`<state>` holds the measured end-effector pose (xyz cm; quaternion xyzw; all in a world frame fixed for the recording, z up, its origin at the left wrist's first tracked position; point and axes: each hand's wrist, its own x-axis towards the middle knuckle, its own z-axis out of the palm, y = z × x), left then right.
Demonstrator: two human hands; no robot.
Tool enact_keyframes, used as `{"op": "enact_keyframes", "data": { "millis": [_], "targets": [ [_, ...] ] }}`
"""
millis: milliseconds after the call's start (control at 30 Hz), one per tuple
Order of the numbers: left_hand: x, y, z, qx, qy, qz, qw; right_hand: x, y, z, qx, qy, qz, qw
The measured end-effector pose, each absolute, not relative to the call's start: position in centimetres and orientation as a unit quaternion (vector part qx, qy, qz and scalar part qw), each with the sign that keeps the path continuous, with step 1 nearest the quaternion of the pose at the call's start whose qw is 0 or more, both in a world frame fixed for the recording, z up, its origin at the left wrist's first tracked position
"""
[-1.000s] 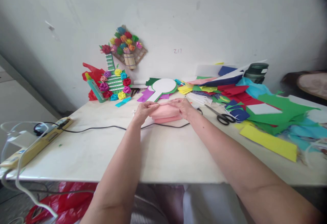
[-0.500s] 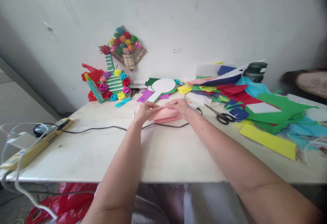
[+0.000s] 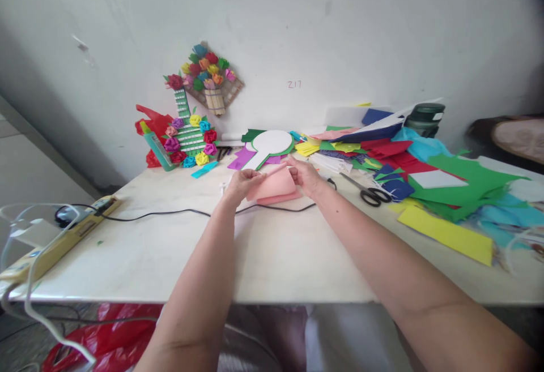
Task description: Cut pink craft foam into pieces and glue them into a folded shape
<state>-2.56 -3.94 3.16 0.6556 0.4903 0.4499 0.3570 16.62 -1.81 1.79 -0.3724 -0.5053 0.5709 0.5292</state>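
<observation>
A folded sheet of pink paper [image 3: 272, 186] is held between my two hands, just above the table. My left hand [image 3: 245, 183] pinches its upper left edge with thumb and fingers. At the upper right corner, my right hand [image 3: 303, 175] grips the paper, fingers curled behind it. Right behind the paper lies a white round-headed cutout with a green border [image 3: 272, 143], its handle pointing toward my left hand. Purple paper [image 3: 242, 157] sits partly under that cutout. Black-handled scissors [image 3: 370, 193] rest to the right of my right hand.
A black cable [image 3: 157, 213] runs across the table from a power strip [image 3: 80, 233]. Colored paper sheets [image 3: 463, 182] pile up on the right, with a yellow strip [image 3: 446, 235] in front. A glue bottle [image 3: 158, 148] and a paper-flower guitar shape [image 3: 190, 134] stand at the back left.
The pink paper's upper edge has tilted up on the right, and more of its front face shows. My right hand has risen slightly and turned; my left hand stays nearly in place.
</observation>
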Motion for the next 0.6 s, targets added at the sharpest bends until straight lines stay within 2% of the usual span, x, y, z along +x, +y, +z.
{"op": "enact_keyframes", "data": {
  "millis": [367, 600],
  "targets": [
    [-2.3, -4.3, 3.3, 0.703, 0.501, 0.407, 0.298, 15.7, -2.5, 2.1, -0.375, -0.534, 0.515, 0.556],
    [-2.1, -4.5, 3.5, 0.711, 0.484, 0.394, 0.325, 15.1, -2.8, 2.0, -0.355, -0.548, 0.532, 0.539]
  ]
}}
